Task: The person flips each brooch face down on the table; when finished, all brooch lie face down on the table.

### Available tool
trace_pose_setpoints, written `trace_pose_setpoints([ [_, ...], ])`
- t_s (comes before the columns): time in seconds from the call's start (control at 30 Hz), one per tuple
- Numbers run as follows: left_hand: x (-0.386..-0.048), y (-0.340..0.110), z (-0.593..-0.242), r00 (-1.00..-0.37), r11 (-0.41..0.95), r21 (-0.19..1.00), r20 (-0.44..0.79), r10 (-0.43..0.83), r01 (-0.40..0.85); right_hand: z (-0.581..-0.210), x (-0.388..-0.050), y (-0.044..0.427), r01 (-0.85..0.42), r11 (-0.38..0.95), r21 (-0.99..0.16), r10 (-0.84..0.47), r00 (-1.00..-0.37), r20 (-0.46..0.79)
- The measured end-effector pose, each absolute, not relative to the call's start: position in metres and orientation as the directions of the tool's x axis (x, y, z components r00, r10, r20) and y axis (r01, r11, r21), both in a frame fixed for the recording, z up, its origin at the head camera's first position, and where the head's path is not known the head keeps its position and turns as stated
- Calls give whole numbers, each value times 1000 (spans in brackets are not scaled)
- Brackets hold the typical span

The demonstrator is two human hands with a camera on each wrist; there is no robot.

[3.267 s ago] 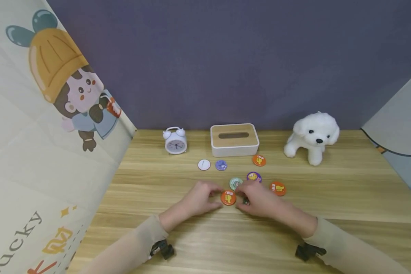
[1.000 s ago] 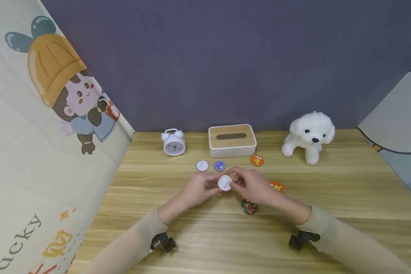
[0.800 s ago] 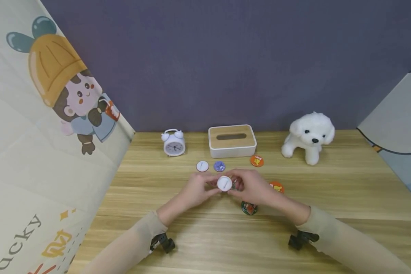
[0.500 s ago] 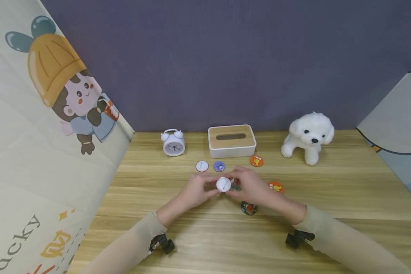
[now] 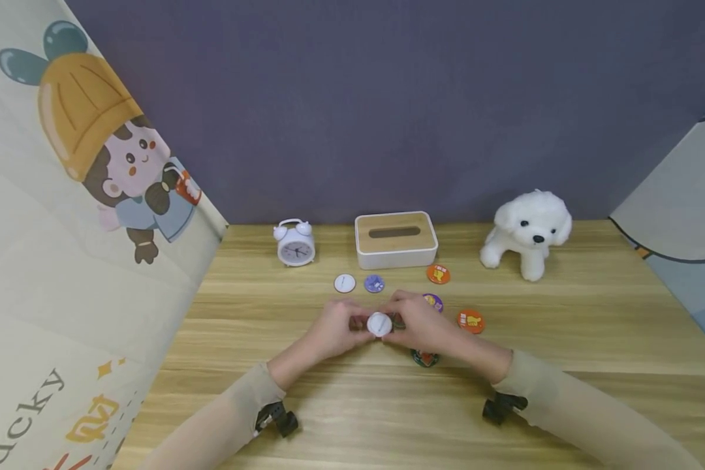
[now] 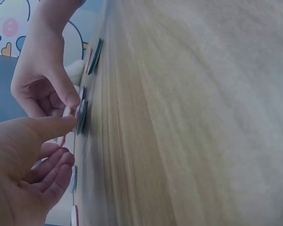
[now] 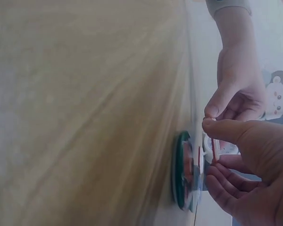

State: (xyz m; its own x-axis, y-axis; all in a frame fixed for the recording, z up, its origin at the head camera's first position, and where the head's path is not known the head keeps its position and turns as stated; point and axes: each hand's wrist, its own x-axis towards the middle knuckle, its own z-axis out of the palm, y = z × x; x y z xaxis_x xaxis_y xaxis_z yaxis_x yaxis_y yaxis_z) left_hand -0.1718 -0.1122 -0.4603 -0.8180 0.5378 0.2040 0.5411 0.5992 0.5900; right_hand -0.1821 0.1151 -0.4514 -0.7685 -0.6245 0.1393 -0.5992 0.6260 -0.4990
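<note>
A round pin badge [image 5: 379, 324], its white back with the pin facing up, is held between both hands just above the table. My left hand [image 5: 342, 328] pinches its left edge between thumb and fingers. From the other side my right hand [image 5: 418, 321] pinches the right edge. In the right wrist view the badge [image 7: 214, 147] stands edge-on with a red-orange rim. Beneath and beside the right hand lie a dark green badge [image 5: 425, 358], a purple badge [image 5: 433, 302] and a mostly hidden light green badge [image 5: 398, 322].
Farther back lie a white-backed badge [image 5: 344, 283], a blue-purple badge [image 5: 374, 283] and an orange badge [image 5: 438, 274]; another orange badge [image 5: 470, 322] is to the right. Along the back stand a white alarm clock [image 5: 296, 245], a tissue box [image 5: 396, 241] and a plush dog [image 5: 529, 232].
An orange badge that lay face up between the hands was picked up and turned white side up. Over the last second both hands have drifted slightly left and nearer with it.
</note>
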Motion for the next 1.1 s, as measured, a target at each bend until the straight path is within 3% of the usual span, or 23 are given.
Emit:
trace_pose_setpoints([
  [1.1, -173, -118, -464, -858, 620, 650, 100, 504, 440, -458, -183, 100, -658, 618, -429, -685, -719, 116],
])
